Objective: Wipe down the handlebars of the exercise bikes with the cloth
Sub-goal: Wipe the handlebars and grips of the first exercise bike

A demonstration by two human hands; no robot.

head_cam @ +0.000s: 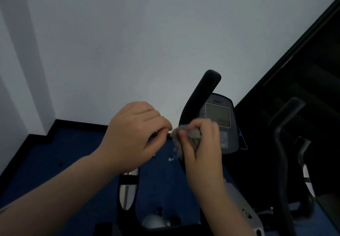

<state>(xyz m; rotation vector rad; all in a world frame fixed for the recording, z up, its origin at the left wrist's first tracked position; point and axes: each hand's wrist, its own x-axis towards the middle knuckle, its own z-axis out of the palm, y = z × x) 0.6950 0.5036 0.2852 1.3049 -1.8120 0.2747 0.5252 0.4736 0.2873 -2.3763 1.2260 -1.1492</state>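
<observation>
Dim, bluish, soft picture; edges bend, and the cloth point(185, 138) seems motion-blurred.

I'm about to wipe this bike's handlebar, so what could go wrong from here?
The cloth is bunched small in your right hand, so it may cover little of the handlebar; spreading it could help. Your hand sits right in front of the console, so a stray swipe might press its buttons. Your left hand seems to hold nothing, fingers curled near the cloth.

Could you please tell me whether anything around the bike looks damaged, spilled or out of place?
Nothing stands out: the right hand grips the cloth beside the upright handlebar; the console looks intact.
</observation>
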